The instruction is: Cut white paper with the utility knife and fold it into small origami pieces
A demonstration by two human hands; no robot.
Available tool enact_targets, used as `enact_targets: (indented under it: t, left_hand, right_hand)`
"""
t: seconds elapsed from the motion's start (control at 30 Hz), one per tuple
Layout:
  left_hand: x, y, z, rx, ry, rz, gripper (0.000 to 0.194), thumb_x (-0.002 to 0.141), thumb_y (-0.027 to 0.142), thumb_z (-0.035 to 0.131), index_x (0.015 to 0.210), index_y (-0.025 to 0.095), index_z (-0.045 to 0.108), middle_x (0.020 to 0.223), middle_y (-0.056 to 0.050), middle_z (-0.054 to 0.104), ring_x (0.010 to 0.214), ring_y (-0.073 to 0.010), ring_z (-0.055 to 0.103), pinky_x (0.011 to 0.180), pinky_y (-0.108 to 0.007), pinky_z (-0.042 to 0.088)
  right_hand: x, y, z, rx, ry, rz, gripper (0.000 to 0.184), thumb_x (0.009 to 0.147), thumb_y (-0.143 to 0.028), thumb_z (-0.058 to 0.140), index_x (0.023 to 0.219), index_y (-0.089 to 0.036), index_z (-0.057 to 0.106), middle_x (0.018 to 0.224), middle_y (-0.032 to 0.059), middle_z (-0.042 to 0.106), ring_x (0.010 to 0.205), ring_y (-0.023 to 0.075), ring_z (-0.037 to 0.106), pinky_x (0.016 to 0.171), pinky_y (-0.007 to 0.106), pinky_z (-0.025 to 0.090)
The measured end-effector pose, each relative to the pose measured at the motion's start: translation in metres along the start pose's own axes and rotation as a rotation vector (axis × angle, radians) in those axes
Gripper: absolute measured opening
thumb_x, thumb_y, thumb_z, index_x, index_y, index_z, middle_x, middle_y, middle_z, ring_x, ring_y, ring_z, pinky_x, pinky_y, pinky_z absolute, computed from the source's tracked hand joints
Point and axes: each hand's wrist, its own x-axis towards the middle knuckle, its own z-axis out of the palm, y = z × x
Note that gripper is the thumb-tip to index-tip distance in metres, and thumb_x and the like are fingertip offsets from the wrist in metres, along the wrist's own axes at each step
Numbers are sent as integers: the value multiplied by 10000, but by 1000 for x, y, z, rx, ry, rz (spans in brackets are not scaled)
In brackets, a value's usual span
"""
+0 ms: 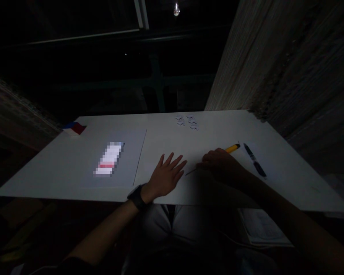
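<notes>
My left hand [164,177], with a dark watch [137,196] on the wrist, lies flat on the white table [166,137], palm down and fingers spread. To its right, my right hand [219,164] is closed around a screwdriver with a yellow and black handle [232,148]. The handle's end sticks out at the upper right of the fist. A thin dark shaft [190,172] reaches down and left, its tip close to the left fingertips. The dim light hides most of the right fingers.
A lit phone [109,158], its screen blurred, rests on a pale sheet [129,172] at left. A black marker [255,160] lies right of my right hand. Several small pale pieces [192,123] sit at the back. A blue, red and white object [74,128] stands far left. Curtains [246,57] hang beside the table.
</notes>
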Motion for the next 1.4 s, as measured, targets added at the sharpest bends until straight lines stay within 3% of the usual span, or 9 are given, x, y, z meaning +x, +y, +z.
enact_targets:
  t: [0.23, 0.5, 0.6, 0.77, 0.93, 1.17, 1.4]
  left_hand:
    - [3, -22, -8, 76, -115, 202, 462, 945, 391, 227, 1402, 317, 227, 1478, 16, 232, 1373, -235, 96, 1096, -526, 53]
    - [6, -28, -12, -56, -96, 164, 438, 957, 360, 200, 1384, 300, 281, 1468, 4, 266, 1365, -198, 155, 1100, -488, 121]
    - [8, -32, -11, -88, -74, 130, 437, 960, 350, 195, 1377, 275, 300, 1468, -11, 268, 1364, -189, 157, 1097, -463, 167]
    - [11, -36, -8, -76, -72, 153, 426, 960, 338, 212, 1361, 264, 335, 1459, -10, 291, 1366, -188, 146, 1103, -445, 173]
    - [9, -41, -9, -85, -56, 148, 422, 961, 337, 214, 1354, 263, 347, 1454, -8, 301, 1365, -187, 152, 1103, -445, 184]
    - [7, -48, -9, -120, -46, 155, 416, 956, 346, 236, 1331, 257, 392, 1436, -9, 339, 1360, -176, 172, 1107, -420, 193]
    - [7, -38, -14, -66, -7, 174, 411, 951, 353, 254, 1310, 255, 428, 1410, -25, 383, 1355, -201, 194, 1102, -466, 163]
  right_hand:
    - [-4, -5, 4, 4, 53, -72, 397, 855, -140, 471, 1222, -276, 534, 869, 67, 624, 747, 166, 482, 645, 308, 245]
    - [-11, -24, -2, -20, 35, 27, 459, 830, -168, 486, 1286, -216, 462, 902, 95, 615, 749, 180, 521, 659, 313, 300]
    - [-7, -46, -9, 20, -48, 24, 495, 804, -203, 522, 1293, -218, 439, 929, 100, 631, 740, 184, 551, 650, 303, 330]
    - [12, -72, -10, 132, -248, -124, 588, 801, -194, 523, 1357, -237, 335, 817, 72, 663, 640, 160, 580, 567, 266, 336]
    - [17, -60, 6, 96, -262, -98, 611, 813, -202, 524, 1380, -259, 302, 843, 78, 682, 653, 181, 616, 570, 266, 356]
    - [0, -32, 13, 22, -331, 7, 599, 834, -260, 500, 1392, -258, 283, 877, 93, 689, 641, 211, 641, 555, 274, 376]
    - [-2, -43, 9, 12, -264, -69, 649, 830, -236, 497, 1414, -249, 216, 838, 80, 681, 623, 201, 624, 548, 281, 389]
